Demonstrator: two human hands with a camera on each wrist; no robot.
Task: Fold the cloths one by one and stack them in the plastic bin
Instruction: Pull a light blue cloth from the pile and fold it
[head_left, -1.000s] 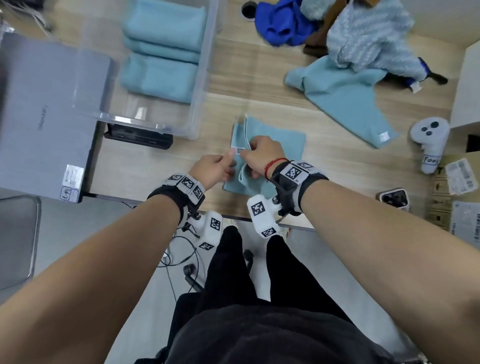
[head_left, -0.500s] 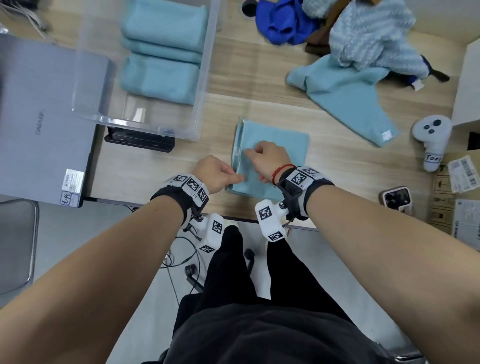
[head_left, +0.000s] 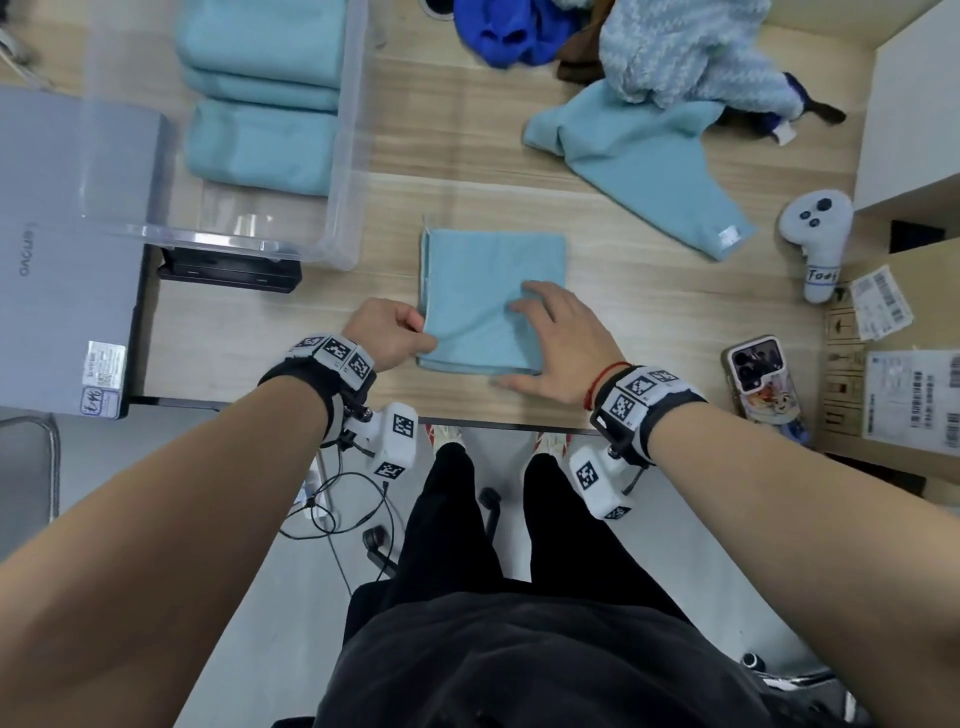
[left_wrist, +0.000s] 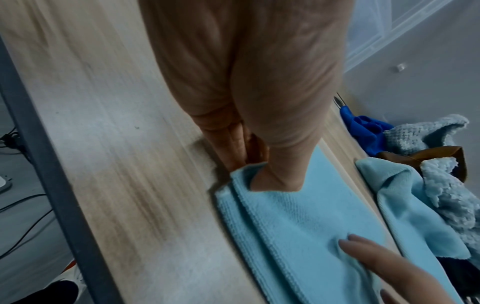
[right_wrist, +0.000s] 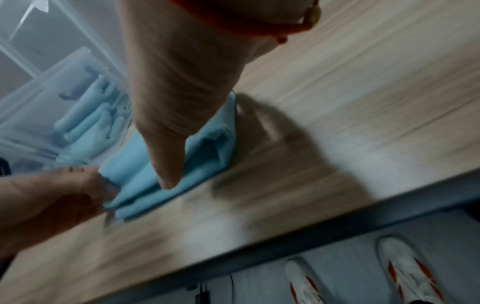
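Note:
A light blue cloth (head_left: 483, 291) lies folded into a square on the wooden table, near the front edge. My left hand (head_left: 387, 332) pinches its near left edge, thumb on top (left_wrist: 275, 181). My right hand (head_left: 556, 338) lies flat on the cloth's near right part, fingers straight and spread. The clear plastic bin (head_left: 343, 208) stands at the back left and holds three folded light blue cloths (head_left: 260, 145). Another light blue cloth (head_left: 654, 166) lies unfolded at the back right.
A grey laptop (head_left: 62, 249) sits left of the bin, a black device (head_left: 228, 270) under the bin's near edge. A pile of blue and knitted cloths (head_left: 665, 47), a white controller (head_left: 815, 234), a phone (head_left: 758, 374) and cardboard boxes (head_left: 904, 364) crowd the right side.
The cloth's raised flap has been laid down and now lies flat. My right hand slid rightwards and opened onto the cloth. My left hand stays at the left edge.

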